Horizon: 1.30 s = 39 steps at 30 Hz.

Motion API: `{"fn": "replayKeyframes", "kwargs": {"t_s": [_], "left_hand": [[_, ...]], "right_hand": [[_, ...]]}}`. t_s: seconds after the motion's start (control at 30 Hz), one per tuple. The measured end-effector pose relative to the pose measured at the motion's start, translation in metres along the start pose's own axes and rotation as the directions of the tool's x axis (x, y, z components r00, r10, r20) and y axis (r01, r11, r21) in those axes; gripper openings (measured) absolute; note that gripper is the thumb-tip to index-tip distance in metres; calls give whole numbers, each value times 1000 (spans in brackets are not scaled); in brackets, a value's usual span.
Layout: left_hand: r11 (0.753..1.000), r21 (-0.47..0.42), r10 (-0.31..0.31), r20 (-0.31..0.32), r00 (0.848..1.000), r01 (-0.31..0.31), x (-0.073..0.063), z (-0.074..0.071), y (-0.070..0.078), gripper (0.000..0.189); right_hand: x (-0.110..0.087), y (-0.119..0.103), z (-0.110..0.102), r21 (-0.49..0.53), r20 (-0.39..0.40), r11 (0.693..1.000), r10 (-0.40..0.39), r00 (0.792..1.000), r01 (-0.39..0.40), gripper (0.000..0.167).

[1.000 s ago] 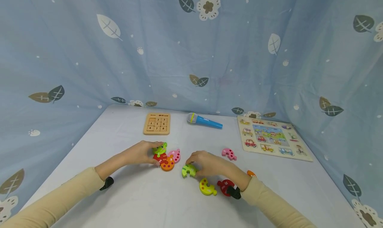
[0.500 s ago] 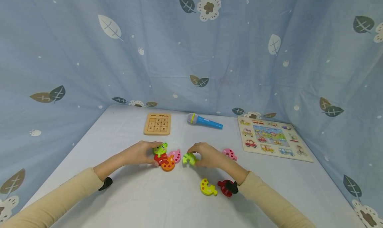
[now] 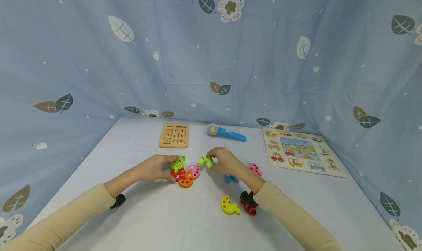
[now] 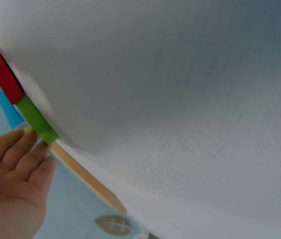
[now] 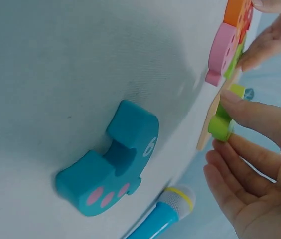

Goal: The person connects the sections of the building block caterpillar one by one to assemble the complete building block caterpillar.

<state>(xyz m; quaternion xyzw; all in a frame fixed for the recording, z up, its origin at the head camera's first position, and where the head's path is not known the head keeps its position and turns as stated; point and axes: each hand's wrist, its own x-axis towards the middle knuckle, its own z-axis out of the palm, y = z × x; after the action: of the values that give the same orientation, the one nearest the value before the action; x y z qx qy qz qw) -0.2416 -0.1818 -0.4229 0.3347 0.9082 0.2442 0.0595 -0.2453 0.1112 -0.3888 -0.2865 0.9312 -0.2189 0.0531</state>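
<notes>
From the head camera I can see the person's left hand (image 3: 152, 168) holding the near end of a row of joined wooden pieces, a smiling green head (image 3: 177, 163) and a red piece (image 3: 178, 174) marked 2, with an orange piece (image 3: 186, 180) marked 3 and a pink piece (image 3: 194, 170) following on. The left wrist camera shows that grip from low down, edge on: fingertips against the green side, thumb against the red, spread just enough to span the two.

The right hand (image 3: 226, 162) pinches a lime green piece (image 3: 206, 161) near the pink end, a small gap between them. The right wrist camera makes the pinch plainer, thumb over one face and a finger under the other, the remaining fingers loosely bent. Whether the piece clears the table I cannot tell.

That same camera gives a blue piece (image 5: 139, 157) in full, its white 6 and pink spots readable; the head view has it half tucked behind the right hand. Only from above do I see the yellow piece (image 3: 227, 206), and the dark red piece (image 3: 249, 208) partly covered by a black strap (image 3: 247, 197).
</notes>
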Motion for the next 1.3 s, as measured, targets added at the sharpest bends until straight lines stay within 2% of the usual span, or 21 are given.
{"fn": "replayKeyframes", "kwargs": {"t_s": [0.53,1.0,1.3], "left_hand": [[999,-52,12,33,999,-11,3,-3,-6,87],[999,-40,18,50,999,-16,6,-4,-11,86],[999,-31,16,51,999,-15,4,-7,-13,85]], "right_hand": [[20,-6,9,21,13,999,34,999,-35,41],[24,-14,18,-15,42,993,114,993,-113,44],[24,-13,23,-47,48,993,107,993,-105,43]]}}
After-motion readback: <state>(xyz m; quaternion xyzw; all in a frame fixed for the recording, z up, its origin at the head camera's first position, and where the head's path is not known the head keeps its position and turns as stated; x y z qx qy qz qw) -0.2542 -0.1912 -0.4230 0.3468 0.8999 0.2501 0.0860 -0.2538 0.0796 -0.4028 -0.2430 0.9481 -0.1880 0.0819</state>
